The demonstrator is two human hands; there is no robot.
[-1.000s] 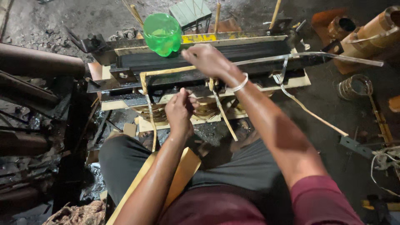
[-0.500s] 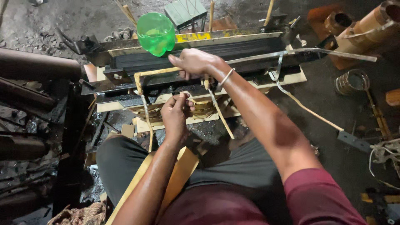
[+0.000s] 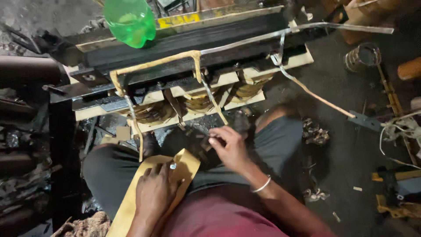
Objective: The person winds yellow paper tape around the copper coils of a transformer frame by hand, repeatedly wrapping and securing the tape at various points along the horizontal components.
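Note:
My left hand lies flat on a tan sheet of insulating paper across my lap, with a ring on one finger. My right hand, a metal bangle at the wrist, hovers over my knee with thumb and fingertips pinched together; what it pinches is too small to tell. In front of me stands a transformer core with dark steel clamps, three copper coils and paper-wrapped leads bent over the frame. A green plastic bottle rests on top of it.
A long paper-wrapped lead runs right to a metal lug on the dark floor. A wire coil lies at the right, tools and cord at the far right, dark pipes and scrap at the left.
Both hands have come down from the transformer's leads and coils to my lap. The left now rests on the paper sheet. The camera has moved closer.

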